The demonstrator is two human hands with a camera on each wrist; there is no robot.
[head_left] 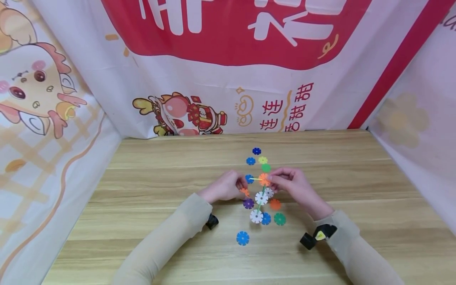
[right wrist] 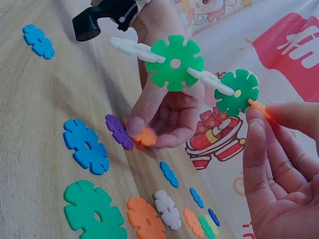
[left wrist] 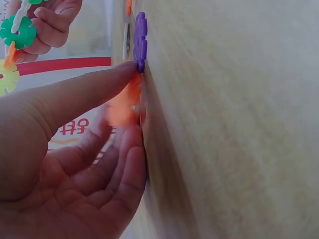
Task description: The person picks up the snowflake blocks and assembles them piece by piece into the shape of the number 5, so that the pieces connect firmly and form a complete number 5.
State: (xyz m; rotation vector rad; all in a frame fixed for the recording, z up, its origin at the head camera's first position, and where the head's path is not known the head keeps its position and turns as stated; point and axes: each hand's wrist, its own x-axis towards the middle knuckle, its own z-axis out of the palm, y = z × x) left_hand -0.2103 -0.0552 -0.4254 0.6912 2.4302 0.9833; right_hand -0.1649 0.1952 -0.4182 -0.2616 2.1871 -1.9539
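My right hand (head_left: 295, 185) pinches the orange notched disc (head_left: 264, 179) at one end of a linked chain. White discs (head_left: 261, 198) and green discs (right wrist: 175, 63) alternate along this chain, held above the table. A yellow disc (left wrist: 8, 78) also joins on near the orange one. Low at the tabletop, my left hand (head_left: 225, 187) holds a loose orange disc (left wrist: 124, 107) between thumb and curled fingers; the disc is blurred. Its thumb tip lies against or very near a purple disc (right wrist: 118, 132).
On the wooden table (head_left: 149, 178) lie several loose discs: a blue one (head_left: 243, 238) in front, a green one (head_left: 280, 219) and an orange one (head_left: 275, 204) at right, and a dark blue one (head_left: 256, 151) at the back. Printed cloth (head_left: 228, 75) hangs behind.
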